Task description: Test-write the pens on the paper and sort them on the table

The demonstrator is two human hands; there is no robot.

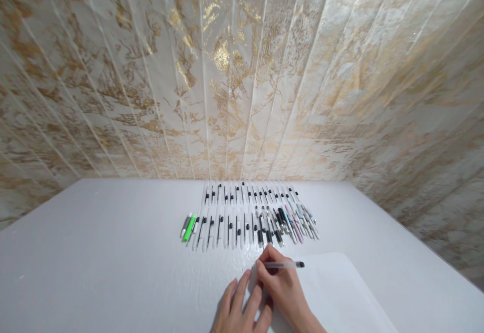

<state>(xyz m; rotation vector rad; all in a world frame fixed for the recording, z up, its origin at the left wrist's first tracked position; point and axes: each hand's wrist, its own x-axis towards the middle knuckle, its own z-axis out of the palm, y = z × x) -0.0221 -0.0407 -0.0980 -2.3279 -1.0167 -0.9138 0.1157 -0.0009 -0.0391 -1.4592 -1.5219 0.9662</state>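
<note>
My right hand (282, 287) grips a clear pen with a black end (287, 265), its tip down near a white sheet of paper (340, 292). My left hand (242, 308) lies flat on the paper's left part, fingers spread, touching the right hand. Beyond the hands lie two rows of pens (245, 217) on the white table (94, 252). Most are clear with black clips. A green marker (189, 227) lies at the near row's left end, and pink and pale pens (298, 224) at its right end.
A wall with white and gold marbled panels (234, 81) rises behind the table and along both sides. The table's far edge meets the wall just behind the back row of pens.
</note>
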